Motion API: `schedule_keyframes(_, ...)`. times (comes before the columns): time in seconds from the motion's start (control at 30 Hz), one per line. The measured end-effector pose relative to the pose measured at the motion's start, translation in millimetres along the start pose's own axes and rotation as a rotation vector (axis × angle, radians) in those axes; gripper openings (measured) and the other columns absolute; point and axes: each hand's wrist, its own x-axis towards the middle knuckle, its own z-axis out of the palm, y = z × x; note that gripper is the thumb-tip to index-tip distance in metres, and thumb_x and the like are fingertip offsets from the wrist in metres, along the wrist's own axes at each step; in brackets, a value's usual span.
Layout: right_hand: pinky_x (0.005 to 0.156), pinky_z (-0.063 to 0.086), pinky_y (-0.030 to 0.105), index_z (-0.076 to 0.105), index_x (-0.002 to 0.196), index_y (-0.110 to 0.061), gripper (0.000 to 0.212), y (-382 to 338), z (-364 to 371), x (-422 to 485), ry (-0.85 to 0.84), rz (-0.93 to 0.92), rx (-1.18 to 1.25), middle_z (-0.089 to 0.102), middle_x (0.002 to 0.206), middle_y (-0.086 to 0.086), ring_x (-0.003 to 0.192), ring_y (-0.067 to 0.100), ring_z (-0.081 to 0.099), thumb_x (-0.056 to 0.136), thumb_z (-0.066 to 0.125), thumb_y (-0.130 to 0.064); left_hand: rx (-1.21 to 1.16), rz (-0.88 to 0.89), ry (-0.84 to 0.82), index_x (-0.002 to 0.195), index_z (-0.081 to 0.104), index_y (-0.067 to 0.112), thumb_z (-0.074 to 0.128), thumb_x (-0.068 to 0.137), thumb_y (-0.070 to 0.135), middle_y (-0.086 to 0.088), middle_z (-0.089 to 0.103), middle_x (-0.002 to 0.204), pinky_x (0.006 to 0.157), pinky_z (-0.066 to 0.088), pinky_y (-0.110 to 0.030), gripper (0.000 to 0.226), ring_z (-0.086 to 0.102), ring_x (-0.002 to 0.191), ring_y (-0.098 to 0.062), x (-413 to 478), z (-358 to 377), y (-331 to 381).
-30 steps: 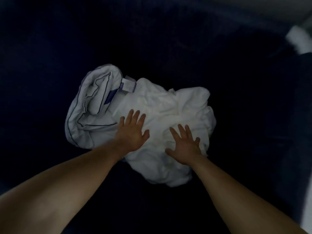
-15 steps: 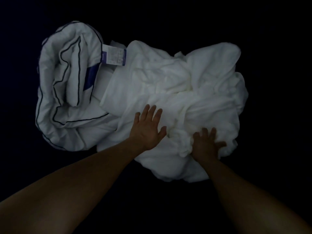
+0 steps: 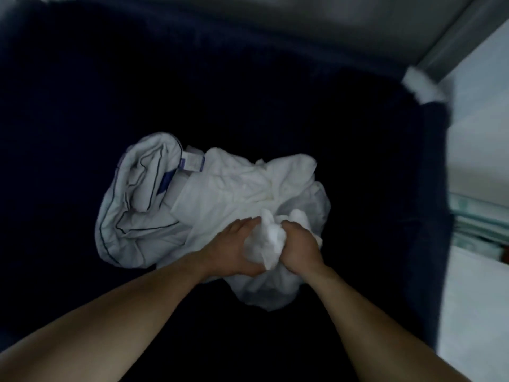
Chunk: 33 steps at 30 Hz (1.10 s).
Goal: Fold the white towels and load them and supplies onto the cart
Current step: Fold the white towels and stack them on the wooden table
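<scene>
My left hand [image 3: 237, 249] and right hand [image 3: 300, 246] are close together, each with fingers curled round the same wad of white towel [image 3: 265, 239], which bulges up between them. The rest of that towel spreads out from my knuckles in loose rumples, some hanging back towards my wrists.

It should be light, soft and floppy, with no stiffness to help me: lifted by this wad it will only dangle in a lump. It won't slip or break, so I can hold it as firmly as I like. I judge the better hold is along an edge, one corner pinched in each hand, so it hangs flat for folding. I can't make out a clean hem from here.

Beyond my left hand lies a pillowcase [image 3: 132, 199] with dark piping, touching the towel, a label [image 3: 191, 162] at its far end. All of it rests on a dark blue cover [image 3: 275, 92].
</scene>
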Motion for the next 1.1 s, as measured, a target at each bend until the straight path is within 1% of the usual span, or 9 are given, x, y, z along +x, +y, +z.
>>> schedule_keyframes(0.1,0.065,0.039,0.018,0.058,0.090,-0.029,0.010,-24,-56,-30,-0.005,-0.129,-0.001,0.052,0.080,-0.012,0.079,0.009,0.051,0.087,0.066,-0.025,0.026,0.054,0.024,0.156,0.009,0.036,0.085,0.062,0.057,0.022,0.019,0.154,0.115,0.023,-0.021,0.123,0.023,0.139,0.001,-28,-17,42)
schedule_keyframes(0.2,0.071,0.045,0.023,0.044,0.076,-0.032,0.024,-47,-118,-62,0.013,-0.208,0.077,0.049,0.074,-0.016,0.079,0.011,0.053,0.090,0.064,-0.033,0.034,0.080,0.192,0.151,0.028,0.038,0.081,0.072,0.050,0.017,0.040,0.149,0.107,0.036,-0.023,0.096,0.041,0.133,-0.003,-43,-32,95)
schedule_keyframes(0.3,0.064,0.047,0.027,0.043,0.084,-0.025,0.023,-58,-178,-95,0.046,-0.265,0.050,0.057,0.085,-0.004,0.077,0.015,0.055,0.083,0.066,-0.020,0.072,0.114,0.396,0.127,0.053,0.037,0.064,0.081,0.053,0.029,0.060,0.109,0.082,0.041,-0.014,0.051,0.059,0.104,0.002,-63,-50,148)
schedule_keyframes(0.37,0.056,0.041,0.024,0.043,0.081,-0.022,0.024,-59,-214,-115,0.092,-0.334,0.050,0.051,0.077,-0.006,0.070,0.015,0.051,0.080,0.066,-0.014,0.064,0.182,0.479,0.112,0.057,0.041,0.054,0.075,0.059,0.038,0.059,0.089,0.070,0.039,-0.007,0.041,0.058,0.086,0.010,-84,-61,181)
schedule_keyframes(0.5,0.066,0.040,0.026,0.057,0.112,-0.009,0.031,-70,-268,-155,0.293,-0.460,0.143,0.047,0.081,-0.019,0.077,0.010,0.050,0.087,0.070,-0.022,0.061,0.280,0.596,0.110,0.058,0.038,0.067,0.085,0.038,0.027,0.059,0.091,0.074,0.042,-0.011,0.026,0.060,0.086,0.006,-111,-76,253)
schedule_keyframes(0.63,0.069,0.040,0.027,0.052,0.088,-0.024,0.021,-75,-328,-204,0.492,-0.549,0.261,0.050,0.077,-0.020,0.070,0.001,0.051,0.083,0.073,-0.026,0.017,0.357,0.699,0.114,0.051,0.040,0.064,0.093,0.024,0.032,0.053,0.096,0.065,0.038,0.005,0.029,0.048,0.086,0.032,-131,-84,333)
schedule_keyframes(0.83,0.065,0.047,0.032,0.051,0.078,-0.030,0.020,-54,-433,-293,0.723,-0.547,0.284,0.057,0.076,-0.012,0.073,0.015,0.058,0.076,0.071,-0.031,0.004,0.566,0.786,0.119,0.064,0.019,0.064,0.094,0.017,0.031,0.052,0.090,0.062,0.034,0.008,0.025,0.045,0.074,0.036,-145,-68,465)
schedule_keyframes(0.97,0.061,0.046,0.034,0.041,0.067,-0.030,0.032,-23,-478,-349,0.858,-0.525,0.336,0.050,0.067,-0.010,0.064,0.017,0.050,0.076,0.071,-0.024,0.031,0.683,0.768,0.112,0.067,0.012,0.070,0.090,0.018,0.027,0.055,0.087,0.064,0.035,0.005,0.023,0.053,0.074,0.025,-148,-43,539)
schedule_keyframes(1.1,0.056,0.045,0.031,0.043,0.067,-0.027,0.032,6,-506,-396,0.993,-0.493,0.376,0.050,0.065,-0.010,0.060,0.013,0.049,0.076,0.073,-0.024,0.037,0.821,0.741,0.103,0.060,0.024,0.071,0.082,0.024,0.023,0.056,0.085,0.071,0.042,-0.014,0.024,0.058,0.085,-0.006,-159,-18,600)
